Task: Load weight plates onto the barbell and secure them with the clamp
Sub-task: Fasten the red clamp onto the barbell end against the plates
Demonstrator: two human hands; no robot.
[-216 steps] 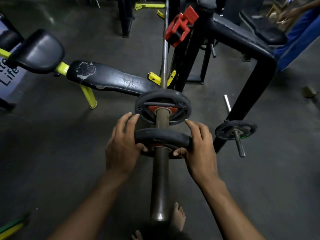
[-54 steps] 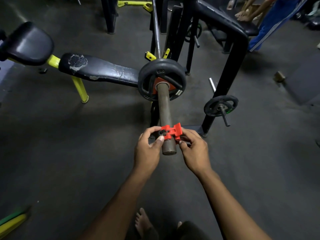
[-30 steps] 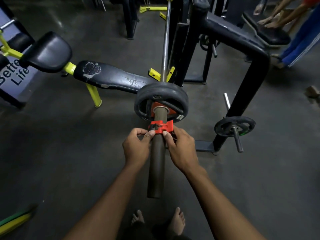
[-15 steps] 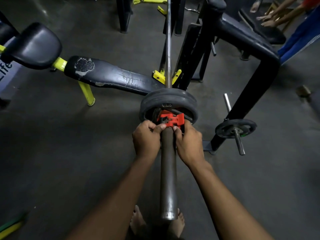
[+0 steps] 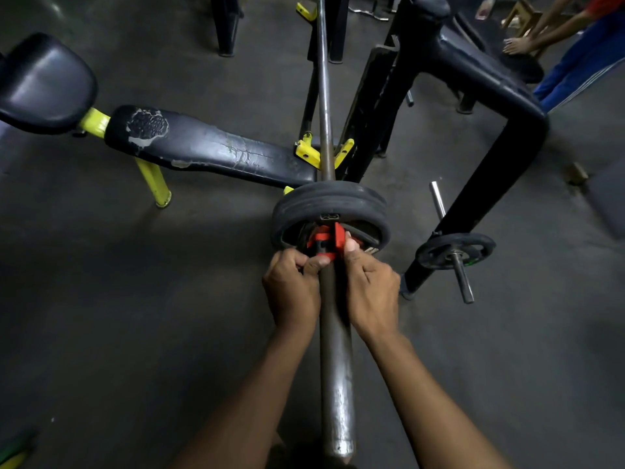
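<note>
The barbell (image 5: 334,360) runs from the bottom middle up the frame, its thick sleeve end nearest me. Two black weight plates (image 5: 329,203) sit together on the sleeve. A red clamp (image 5: 325,242) is on the sleeve, pressed against the near plate's face. My left hand (image 5: 292,291) grips the clamp from the left, thumb on it. From the right, my right hand (image 5: 370,289) has its fingers on the clamp's red lever. The clamp's lower part is hidden by my fingers.
A worn black bench with yellow legs (image 5: 203,148) lies to the left. A black rack frame (image 5: 487,137) stands right, with a small plate on a peg (image 5: 455,253). Another person's leg and foot (image 5: 554,42) are at the top right. Dark floor surrounds.
The clamp went from the sleeve's end along the bar up to the plates. Both hands followed it. Earlier still, the second plate was slid against the first.
</note>
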